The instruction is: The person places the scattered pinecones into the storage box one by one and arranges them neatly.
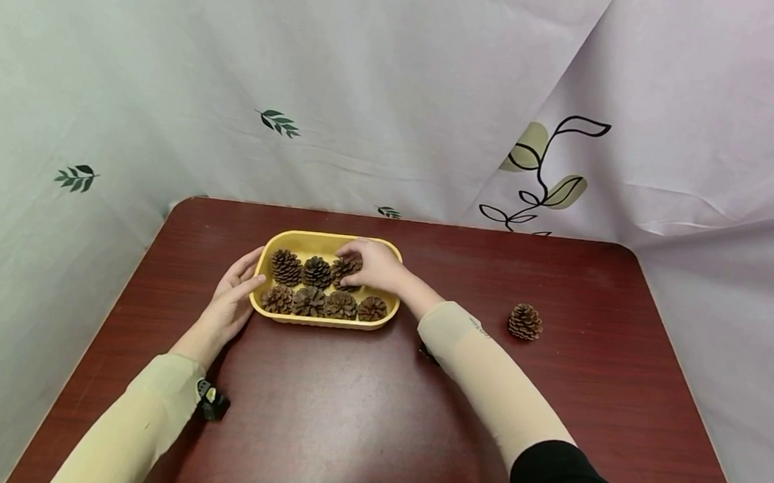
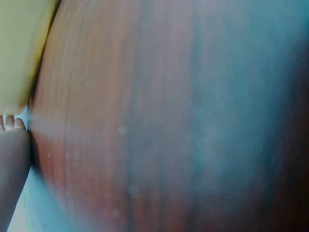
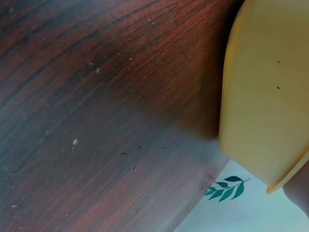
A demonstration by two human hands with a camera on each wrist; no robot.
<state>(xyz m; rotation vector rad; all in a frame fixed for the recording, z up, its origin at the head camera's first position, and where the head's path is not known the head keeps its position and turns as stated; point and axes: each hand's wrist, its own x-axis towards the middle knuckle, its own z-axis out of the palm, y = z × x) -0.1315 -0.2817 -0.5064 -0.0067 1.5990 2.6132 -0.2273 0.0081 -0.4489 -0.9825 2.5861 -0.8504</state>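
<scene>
A yellow plastic tray (image 1: 326,322) sits toward the back of the table with several brown pine cones in two rows. At its left end, my left hand (image 1: 227,301) holds the side, thumb over the rim and fingers along the outer wall. My right hand (image 1: 380,266) reaches in over the right end and grips a pine cone (image 1: 344,271) in the back row; the fingers partly cover it. In the left wrist view, fingertips (image 2: 18,123) touch the tray wall (image 2: 21,53). The right wrist view shows the tray's outer side (image 3: 265,96), with the held cone out of sight.
Another pine cone (image 1: 525,322) stands on the dark red table (image 1: 319,410), right of the tray. A small dark thing (image 1: 427,353) shows partly under the right forearm. A black device (image 1: 213,401) is at the left wrist. Pale patterned cloth (image 1: 385,97) hangs behind the table.
</scene>
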